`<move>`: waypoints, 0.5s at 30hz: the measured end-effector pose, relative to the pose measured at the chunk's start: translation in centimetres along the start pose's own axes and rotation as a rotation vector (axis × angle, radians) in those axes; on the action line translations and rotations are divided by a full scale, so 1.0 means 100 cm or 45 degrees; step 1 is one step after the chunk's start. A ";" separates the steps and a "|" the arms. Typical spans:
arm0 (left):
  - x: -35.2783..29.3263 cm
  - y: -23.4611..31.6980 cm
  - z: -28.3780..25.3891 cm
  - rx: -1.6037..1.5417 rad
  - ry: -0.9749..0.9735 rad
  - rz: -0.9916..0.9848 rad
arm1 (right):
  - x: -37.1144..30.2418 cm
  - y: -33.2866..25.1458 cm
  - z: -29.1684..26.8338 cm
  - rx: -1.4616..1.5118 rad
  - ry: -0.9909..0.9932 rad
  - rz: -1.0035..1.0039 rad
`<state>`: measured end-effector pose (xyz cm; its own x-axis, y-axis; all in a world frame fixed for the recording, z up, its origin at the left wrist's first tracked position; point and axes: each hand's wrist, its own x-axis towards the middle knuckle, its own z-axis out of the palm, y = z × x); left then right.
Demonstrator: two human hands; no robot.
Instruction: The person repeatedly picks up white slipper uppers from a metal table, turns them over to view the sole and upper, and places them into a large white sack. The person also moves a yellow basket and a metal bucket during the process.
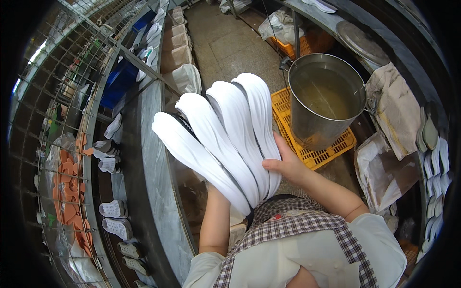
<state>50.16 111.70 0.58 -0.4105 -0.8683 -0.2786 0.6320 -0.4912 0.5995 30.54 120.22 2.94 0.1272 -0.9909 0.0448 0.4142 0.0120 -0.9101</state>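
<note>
- While I stand here watching, four curved, glossy white shoe soles (237, 134) are fanned out above the brown-and-white checked cloth apron (288, 229)!
- And the right hand (288, 163) has them: thumb over the outer sole's edge, fingers lost behind.
- The bare left forearm (214, 223) runs up behind the soles, its hand hidden; I can't tell that grip.
- On the apron, a small red mark (277, 217), its detail too tiny to make out!
- Far right, stacked white soles (436, 185) fade into the dark rim.
- Behind the mesh, flat orange pieces (72, 192), cut up by wires, outlines unclear!
</note>
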 end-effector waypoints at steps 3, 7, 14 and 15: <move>0.005 -0.007 0.005 -0.006 -0.003 0.023 | -0.007 -0.006 -0.014 -0.057 0.027 0.010; 0.007 -0.010 0.008 -0.007 -0.005 0.065 | -0.011 -0.011 -0.026 -0.145 0.030 -0.001; 0.005 -0.006 0.005 -0.026 0.007 0.116 | -0.009 -0.010 -0.029 -0.166 -0.012 -0.068; 0.004 -0.005 0.004 -0.028 0.009 0.119 | -0.008 -0.010 -0.028 -0.166 -0.011 -0.068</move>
<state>49.36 111.61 0.44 -0.3443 -0.9109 -0.2274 0.6817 -0.4091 0.6065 27.51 120.67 2.62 0.1159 -0.9885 0.0975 0.2999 -0.0588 -0.9522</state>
